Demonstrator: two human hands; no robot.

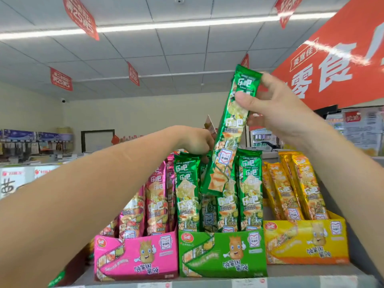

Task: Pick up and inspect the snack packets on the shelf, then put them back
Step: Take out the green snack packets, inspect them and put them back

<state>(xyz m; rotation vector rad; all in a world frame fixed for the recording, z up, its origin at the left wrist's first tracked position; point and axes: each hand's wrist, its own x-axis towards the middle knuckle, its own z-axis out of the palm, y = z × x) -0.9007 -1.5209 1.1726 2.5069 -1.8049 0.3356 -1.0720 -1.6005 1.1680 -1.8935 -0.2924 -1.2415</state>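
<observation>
The shelf (pixel 311 271) carries three open display boxes side by side: a pink box (pixel 135 256) on the left, a green box (pixel 222 254) in the middle and a yellow box (pixel 305 242) on the right. Each is stuffed with tall snack packets standing upright in its own colour.

From where I stand, the job looks to be in its middle part. One long green packet (pixel 226 142) is up out of the green box and tilted, its lower end hanging just above the standing green packets (pixel 187 194). It is picked up and under inspection, but not yet put back.

The right hand (pixel 276 109) holds it near the top, the thumb on the front and the other fingers (pixel 268 80) curled round the back, clamped on the wrapper. The left hand (pixel 193 142) reaches down behind the tops of the green packets with its fingers curled. Whether they grip anything I cannot tell, since the packets hide them.

The pink and yellow rows stand orderly. Whether they are already checked or waiting, nothing here shows.
</observation>
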